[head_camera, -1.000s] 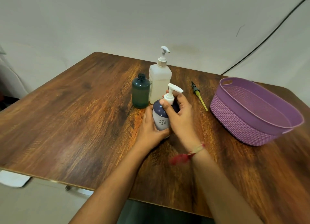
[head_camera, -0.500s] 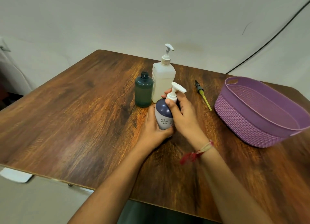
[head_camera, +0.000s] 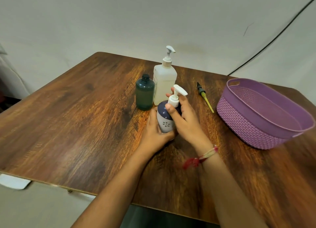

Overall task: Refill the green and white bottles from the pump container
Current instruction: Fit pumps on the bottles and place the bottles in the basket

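A small white and navy bottle (head_camera: 164, 121) with a white pump head (head_camera: 177, 93) stands on the wooden table (head_camera: 77, 121) in the middle. My left hand (head_camera: 153, 133) grips its lower body from the left. My right hand (head_camera: 185, 120) has thumb and fingers curled round the pump collar at its neck. Behind it stand a dark green bottle (head_camera: 145, 93) with no cap and a tall white pump container (head_camera: 165, 80), both upright and untouched.
A purple woven basket (head_camera: 266, 115) sits at the right side of the table. A yellow and black nozzle piece (head_camera: 204, 96) lies between the bottles and the basket. A black cable (head_camera: 273, 38) runs along the wall behind.
Both hands stay on the small bottle; my right hand's fingers have shifted slightly round the pump collar. The pump head seems to have turned a little. The view has shifted slightly.
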